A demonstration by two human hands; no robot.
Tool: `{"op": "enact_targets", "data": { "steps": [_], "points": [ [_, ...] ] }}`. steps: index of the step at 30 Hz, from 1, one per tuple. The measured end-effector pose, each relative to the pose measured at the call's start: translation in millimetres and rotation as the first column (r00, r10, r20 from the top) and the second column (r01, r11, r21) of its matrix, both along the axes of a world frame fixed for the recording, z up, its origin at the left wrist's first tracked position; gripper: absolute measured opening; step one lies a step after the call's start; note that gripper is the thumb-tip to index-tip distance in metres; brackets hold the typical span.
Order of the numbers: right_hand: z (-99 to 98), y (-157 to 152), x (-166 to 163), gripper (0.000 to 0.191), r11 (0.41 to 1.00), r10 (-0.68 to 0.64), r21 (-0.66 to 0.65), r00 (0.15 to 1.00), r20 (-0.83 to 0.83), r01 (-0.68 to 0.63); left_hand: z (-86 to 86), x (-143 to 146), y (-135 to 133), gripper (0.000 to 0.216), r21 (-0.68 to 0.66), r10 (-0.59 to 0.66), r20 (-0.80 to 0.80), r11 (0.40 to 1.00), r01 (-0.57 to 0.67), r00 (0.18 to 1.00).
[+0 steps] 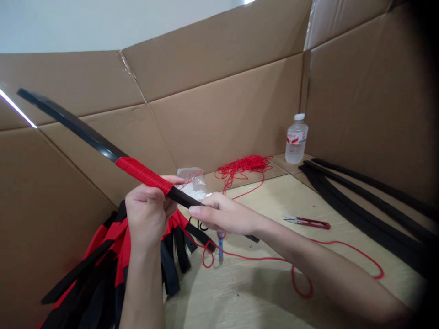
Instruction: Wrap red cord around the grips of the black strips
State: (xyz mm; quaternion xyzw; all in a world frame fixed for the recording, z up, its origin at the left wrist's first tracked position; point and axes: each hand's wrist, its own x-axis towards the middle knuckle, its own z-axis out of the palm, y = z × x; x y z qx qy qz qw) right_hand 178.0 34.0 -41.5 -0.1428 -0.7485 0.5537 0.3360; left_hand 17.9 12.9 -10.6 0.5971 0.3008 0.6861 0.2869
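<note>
Right forearm [329, 274] nearest; left hand [147, 214] closed on red cord wrap [144, 173], right fingers [206, 211] pinching black strip [68, 121], long axis rising leftward.

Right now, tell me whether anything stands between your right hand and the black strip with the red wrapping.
Nothing visible does: the right hand already rests on the black strip, just beyond the red cord wrapping.

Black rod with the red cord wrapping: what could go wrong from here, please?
The trailing red cord could tangle around the right hand. The red cord wrapping could slip if the left hand loosens. The raised end of the black rod could hit the cardboard wall.
</note>
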Motion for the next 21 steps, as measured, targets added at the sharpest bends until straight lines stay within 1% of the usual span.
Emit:
{"op": "enact_targets", "data": {
  "steps": [3,4,5,7,11,13,16,17,19,20,21],
  "points": [
    [0.4,1.0,0.3,0.059,0.978,0.173,-0.117,0.985,-0.002,-0.172,1.8,2.2,-1.6,0.056,0.004,-0.021,-0.001,1.0,0.021,1.0],
    [0.6,1.0,0.1,0.058,0.971,0.2,-0.13,0.98,-0.01,-0.2,2.0,2.8,-2.0,0.056,0.005,-0.008,0.0,1.0,0.008,1.0],
    [0.9,0.8,-0.3,0.055,0.97,0.199,-0.137,0.98,-0.015,-0.199,1.9,3.2,-2.1,0.056,0.007,0.013,0.004,1.0,-0.013,1.0],
    [1.7,-0.2,-1.6,0.049,0.981,0.124,-0.146,0.992,-0.003,-0.124,1.1,3.6,-1.7,0.055,0.012,0.075,0.019,0.997,-0.075,0.997],
    [3.6,-2.7,-4.8,0.038,0.99,-0.078,-0.117,0.997,-0.002,0.077,-0.9,3.3,1.9,0.058,0.056,0.183,0.057,0.981,-0.186,0.982],
    [3.8,-3.1,-5.5,0.035,0.987,-0.129,-0.101,0.991,-0.034,0.125,-1.3,3.4,3.5,0.06,0.064,0.197,0.079,0.977,-0.203,0.977],
    [3.0,-3.7,-4.6,0.029,0.984,-0.165,-0.075,0.985,-0.046,0.161,-0.9,4.3,4.3,0.061,0.055,0.214,0.12,0.974,-0.221,0.97],
    [2.6,-4.2,-4.0,0.027,0.981,-0.189,-0.039,0.981,-0.038,0.187,-0.5,4.7,4.2,0.061,0.053,0.223,0.133,0.971,-0.232,0.966],
    [1.7,-5.7,-3.2,0.024,0.956,-0.279,0.093,0.96,-0.009,0.279,0.2,5.4,3.7,0.06,0.06,0.243,0.147,0.965,-0.254,0.959],
    [1.2,-6.5,-3.1,0.022,0.922,-0.349,0.184,0.937,0.005,0.342,0.5,5.6,3.5,0.06,0.065,0.255,0.15,0.961,-0.267,0.955],
    [0.4,-7.3,-3.2,0.02,0.869,-0.428,0.282,0.903,0.014,0.407,0.9,5.8,3.2,0.059,0.071,0.268,0.152,0.957,-0.281,0.951]
  ]
}}
